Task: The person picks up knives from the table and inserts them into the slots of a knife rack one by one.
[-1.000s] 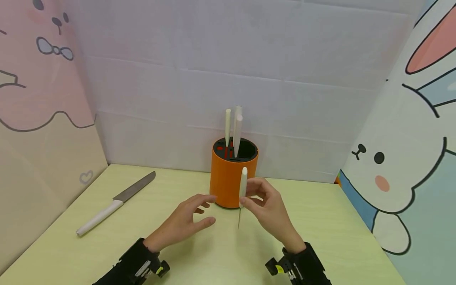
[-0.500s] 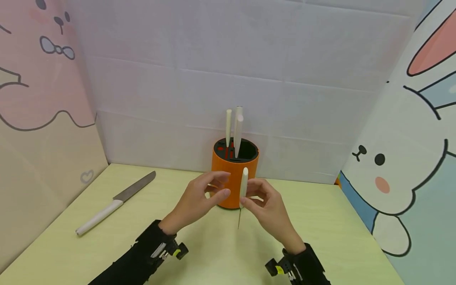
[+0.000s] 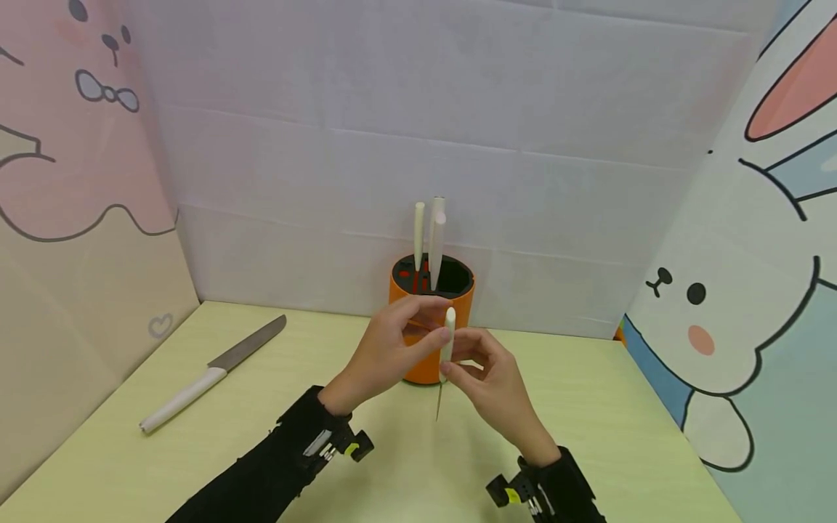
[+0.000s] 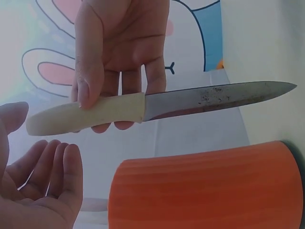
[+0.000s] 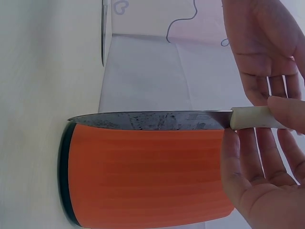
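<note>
A kitchen knife with a pale handle and a spotted steel blade (image 5: 162, 120) hangs upright, tip down, in front of the orange knife block (image 3: 425, 372). My right hand (image 3: 487, 374) pinches its handle (image 4: 114, 109) between thumb and fingers, close to the blade. On the other side, my left hand (image 3: 392, 349) is raised beside the handle's top end. Its thumb and fingers are parted around that end, with a gap showing in the left wrist view. Behind the hands, three pale-handled utensils (image 3: 437, 240) stand in the block's black top (image 3: 451, 274).
Over on the left of the pale table (image 3: 314, 479) lies a larger knife (image 3: 189, 398) with a white handle, its blade pointing away toward the back. A white sheet (image 3: 314, 160) hangs right behind the block, and cartoon-print panels (image 3: 719, 363) close off both sides.
My left hand has risen and moved right, from beside the block's base up to the knife's handle end. The right hand and the knife have stayed almost still.
</note>
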{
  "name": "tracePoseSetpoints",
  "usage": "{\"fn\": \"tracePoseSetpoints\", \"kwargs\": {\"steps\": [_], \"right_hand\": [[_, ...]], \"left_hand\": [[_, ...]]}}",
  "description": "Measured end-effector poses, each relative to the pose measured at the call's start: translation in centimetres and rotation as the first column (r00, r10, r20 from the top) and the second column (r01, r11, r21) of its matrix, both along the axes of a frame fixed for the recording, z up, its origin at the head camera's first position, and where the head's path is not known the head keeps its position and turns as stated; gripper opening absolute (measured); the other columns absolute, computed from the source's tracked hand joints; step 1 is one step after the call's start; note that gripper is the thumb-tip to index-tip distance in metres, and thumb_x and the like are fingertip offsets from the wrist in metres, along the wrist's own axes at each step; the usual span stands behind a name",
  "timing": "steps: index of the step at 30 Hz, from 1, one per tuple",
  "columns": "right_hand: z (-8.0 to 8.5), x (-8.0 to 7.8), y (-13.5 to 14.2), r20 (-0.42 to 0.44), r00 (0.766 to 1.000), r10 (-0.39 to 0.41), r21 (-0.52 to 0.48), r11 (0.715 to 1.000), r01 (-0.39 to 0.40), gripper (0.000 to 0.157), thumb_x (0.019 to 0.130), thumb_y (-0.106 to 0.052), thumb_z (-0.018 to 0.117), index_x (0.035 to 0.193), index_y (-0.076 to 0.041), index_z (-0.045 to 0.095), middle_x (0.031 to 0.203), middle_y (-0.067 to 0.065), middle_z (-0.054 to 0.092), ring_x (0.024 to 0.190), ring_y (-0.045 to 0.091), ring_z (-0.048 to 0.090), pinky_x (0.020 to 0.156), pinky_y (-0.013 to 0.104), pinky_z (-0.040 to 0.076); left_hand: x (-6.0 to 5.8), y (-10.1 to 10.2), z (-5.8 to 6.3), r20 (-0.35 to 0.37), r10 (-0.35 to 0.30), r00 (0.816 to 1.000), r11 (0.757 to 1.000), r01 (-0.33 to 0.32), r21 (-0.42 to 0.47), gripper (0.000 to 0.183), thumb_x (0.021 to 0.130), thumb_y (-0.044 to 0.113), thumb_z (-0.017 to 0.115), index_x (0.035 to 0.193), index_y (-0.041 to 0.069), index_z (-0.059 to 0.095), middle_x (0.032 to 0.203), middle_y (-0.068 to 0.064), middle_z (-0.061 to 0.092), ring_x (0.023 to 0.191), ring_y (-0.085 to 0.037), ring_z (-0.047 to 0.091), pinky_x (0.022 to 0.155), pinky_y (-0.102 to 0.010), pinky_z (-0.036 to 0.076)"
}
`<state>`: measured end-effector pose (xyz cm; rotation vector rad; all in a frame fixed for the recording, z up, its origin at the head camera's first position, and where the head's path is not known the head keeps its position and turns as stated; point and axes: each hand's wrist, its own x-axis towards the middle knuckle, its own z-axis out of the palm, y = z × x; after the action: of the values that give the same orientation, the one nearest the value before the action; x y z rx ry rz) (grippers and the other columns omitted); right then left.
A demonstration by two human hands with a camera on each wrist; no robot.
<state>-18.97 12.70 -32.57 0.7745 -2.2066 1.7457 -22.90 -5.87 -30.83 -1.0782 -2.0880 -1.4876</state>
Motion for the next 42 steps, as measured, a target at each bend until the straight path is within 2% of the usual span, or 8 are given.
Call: {"fn": "tracePoseSetpoints", "kwargs": {"steps": [4,7,14,21,31,36,42], "right_hand": [[0.0,0.1,0.0,-0.007,1.0,-0.008,0.003,1.0,0.008,0.035,0.086,-0.001,0.069,0.118,-0.009,0.055,0.107,0.012,0.058,0.094,0.029,0.059,0.082,0.035,0.054],[0.0,0.1,0.0,-0.011,1.0,-0.013,0.005,1.0,0.013,0.036,0.086,0.0,0.069,0.119,-0.008,0.055,0.106,0.013,0.058,0.093,0.029,0.059,0.081,0.034,0.054],[0.1,0.2,0.0,-0.003,1.0,-0.023,0.008,1.0,0.023,0.036,0.086,0.0,0.068,0.119,-0.007,0.055,0.106,0.014,0.058,0.093,0.03,0.059,0.081,0.033,0.054],[0.1,0.3,0.0,0.004,1.0,-0.027,0.001,1.0,0.027,0.035,0.086,0.001,0.069,0.118,-0.007,0.055,0.106,0.011,0.057,0.093,0.03,0.059,0.081,0.034,0.054],[0.4,0.4,-0.2,-0.024,0.999,-0.047,0.018,0.999,0.047,0.037,0.086,0.0,0.068,0.119,-0.007,0.055,0.107,0.01,0.059,0.095,0.029,0.059,0.085,0.038,0.053],[0.7,0.5,-0.1,-0.046,0.997,-0.055,0.036,0.998,0.056,0.037,0.086,0.001,0.068,0.12,-0.004,0.055,0.109,0.012,0.06,0.1,0.031,0.058,0.086,0.042,0.052],[0.9,0.7,0.1,-0.087,0.994,-0.06,0.088,0.994,0.068,0.039,0.085,0.002,0.069,0.121,-0.003,0.054,0.114,0.012,0.059,0.102,0.027,0.058,0.085,0.044,0.052]], "left_hand": [[1.6,0.4,1.5,-0.019,0.006,1.0,1.0,-0.006,0.018,0.031,0.091,0.011,0.066,0.12,0.003,0.059,0.1,-0.005,0.062,0.091,-0.014,0.059,0.081,-0.034,0.054],[2.1,0.6,2.1,-0.01,0.017,1.0,1.0,-0.016,0.022,0.029,0.09,0.008,0.066,0.118,0.002,0.059,0.099,-0.008,0.063,0.09,-0.015,0.059,0.081,-0.034,0.054],[2.1,1.0,1.8,0.003,0.014,1.0,0.999,-0.014,0.038,0.028,0.09,0.009,0.067,0.115,-0.001,0.06,0.099,-0.008,0.062,0.09,-0.015,0.06,0.08,-0.033,0.054],[2.2,1.2,1.6,-0.009,0.029,1.0,0.999,-0.029,0.046,0.025,0.088,0.006,0.068,0.112,0.002,0.061,0.097,-0.008,0.063,0.089,-0.015,0.061,0.079,-0.033,0.055],[2.2,1.0,2.2,-0.043,0.058,0.997,0.998,-0.057,0.025,0.023,0.089,0.006,0.068,0.111,0.003,0.061,0.097,-0.007,0.062,0.089,-0.014,0.06,0.078,-0.033,0.055],[1.9,0.5,3.4,-0.057,0.067,0.996,0.998,-0.066,0.023,0.024,0.089,0.007,0.067,0.112,0.004,0.061,0.097,-0.006,0.063,0.089,-0.013,0.06,0.079,-0.033,0.055],[1.4,-0.5,5.9,-0.084,0.06,0.995,0.997,-0.056,0.05,0.023,0.09,0.006,0.066,0.113,0.003,0.061,0.096,-0.006,0.064,0.086,-0.014,0.061,0.076,-0.037,0.055]]}}
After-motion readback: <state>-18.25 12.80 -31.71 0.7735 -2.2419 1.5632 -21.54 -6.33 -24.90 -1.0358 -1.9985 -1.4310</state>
